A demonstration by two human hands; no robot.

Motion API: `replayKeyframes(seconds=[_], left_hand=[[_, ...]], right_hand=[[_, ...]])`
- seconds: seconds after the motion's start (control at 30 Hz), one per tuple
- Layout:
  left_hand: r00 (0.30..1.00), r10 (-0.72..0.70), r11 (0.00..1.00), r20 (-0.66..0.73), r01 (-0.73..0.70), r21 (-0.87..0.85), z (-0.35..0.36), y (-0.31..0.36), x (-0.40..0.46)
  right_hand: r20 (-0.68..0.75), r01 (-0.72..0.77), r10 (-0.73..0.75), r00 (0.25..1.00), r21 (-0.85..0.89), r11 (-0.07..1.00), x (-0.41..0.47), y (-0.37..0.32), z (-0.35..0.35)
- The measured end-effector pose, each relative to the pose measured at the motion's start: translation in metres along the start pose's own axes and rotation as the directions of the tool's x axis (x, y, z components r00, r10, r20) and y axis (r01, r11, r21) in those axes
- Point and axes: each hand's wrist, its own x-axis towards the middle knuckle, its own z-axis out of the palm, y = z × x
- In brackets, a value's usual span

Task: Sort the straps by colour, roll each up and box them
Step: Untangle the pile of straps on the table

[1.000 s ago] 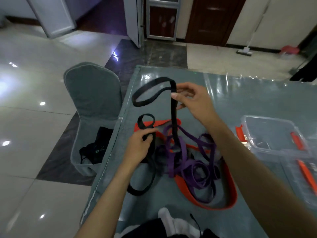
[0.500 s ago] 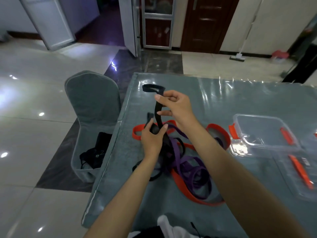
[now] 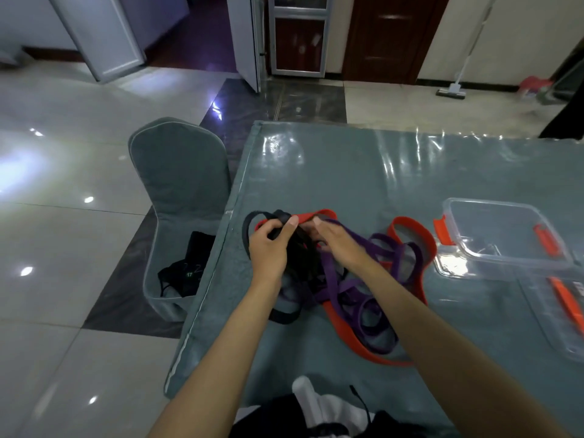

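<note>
A tangle of straps lies near the table's left edge: a black strap [image 3: 301, 257], a purple strap [image 3: 357, 292] and a wide red strap [image 3: 417, 235]. My left hand [image 3: 271, 248] grips a bunched part of the black strap at the top of the pile. My right hand [image 3: 339, 243] is right beside it, fingers curled down into the black and purple straps; what it holds is partly hidden. A clear plastic box [image 3: 502, 235] with orange clips stands open to the right of the pile.
The table [image 3: 363, 172] has a grey cover under glossy plastic. A clear lid [image 3: 562, 308] with an orange clip lies at the right edge. A grey covered chair [image 3: 180, 184] with black cloth on its seat stands left of the table.
My right hand has come down from holding the black strap's loop up in the air to the pile. Both hands are now together low on the bunched black strap.
</note>
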Motion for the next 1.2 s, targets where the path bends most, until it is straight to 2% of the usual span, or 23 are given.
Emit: replayKeyframes(seconds=[0.07,0.13,0.2,0.27,0.33,0.4,0.47,0.57,0.6,0.63,0.73,0.83,0.97,1.07,1.2], left_hand=[[1.0,-0.023,0.998,-0.006,0.023,-0.055,-0.007,0.006,0.002],[0.999,-0.033,0.996,-0.032,0.03,-0.09,-0.012,0.018,0.005],[0.996,-0.038,0.99,-0.077,0.027,-0.138,-0.016,0.032,0.012],[0.995,-0.039,0.982,-0.096,0.021,-0.186,-0.02,0.045,0.02],[0.996,-0.021,0.983,-0.086,0.005,-0.181,-0.022,0.055,0.027],[0.997,0.006,0.99,-0.08,-0.018,-0.141,-0.024,0.06,0.034],[0.996,0.016,0.994,-0.087,-0.025,-0.105,-0.027,0.062,0.044],[0.999,0.001,1.0,-0.052,-0.001,0.012,-0.032,0.06,0.061],[1.0,-0.004,0.998,-0.022,0.006,0.069,-0.032,0.058,0.065],[1.0,-0.005,0.992,0.009,0.004,0.128,-0.033,0.055,0.068],[0.997,0.002,0.965,0.083,-0.024,0.261,-0.031,0.047,0.069],[0.988,-0.003,0.944,0.151,-0.047,0.327,-0.029,0.047,0.064],[0.981,-0.037,0.941,0.189,-0.029,0.336,-0.022,0.058,0.053],[0.97,0.033,0.923,0.239,-0.121,0.364,-0.014,0.068,0.05],[0.923,0.094,0.891,0.373,-0.245,0.382,-0.011,0.082,0.046]], right_hand=[[0.065,-0.064,0.067,0.996,-0.047,0.997,-0.008,0.03,-0.001],[0.072,-0.04,0.06,0.996,-0.25,0.967,-0.013,0.051,-0.007],[0.046,-0.009,0.034,0.998,-0.461,0.887,-0.013,0.068,-0.016],[-0.035,-0.037,0.02,0.999,-0.602,0.798,-0.011,0.075,-0.022],[-0.167,-0.1,-0.012,0.986,-0.647,0.756,-0.007,0.072,-0.029],[-0.23,-0.108,-0.07,0.971,-0.679,0.726,0.0,0.059,-0.038],[-0.234,-0.099,-0.08,0.969,-0.664,0.741,0.009,0.036,-0.05],[-0.153,-0.037,-0.106,0.983,-0.719,0.694,0.022,-0.002,-0.067],[-0.133,-0.027,-0.097,0.986,-0.711,0.703,0.025,-0.015,-0.071],[-0.119,-0.021,-0.076,0.99,-0.654,0.756,0.028,-0.028,-0.073],[-0.105,-0.048,0.011,0.994,-0.359,0.932,0.031,-0.061,-0.07],[-0.142,0.054,-0.071,0.987,-0.119,0.991,0.028,-0.089,-0.063],[-0.228,0.319,-0.299,0.927,0.052,0.946,0.02,-0.128,-0.054],[-0.249,0.438,-0.401,0.882,0.114,0.892,0.015,-0.153,-0.047],[-0.284,0.53,-0.481,0.829,0.124,0.839,0.012,-0.173,-0.042]])
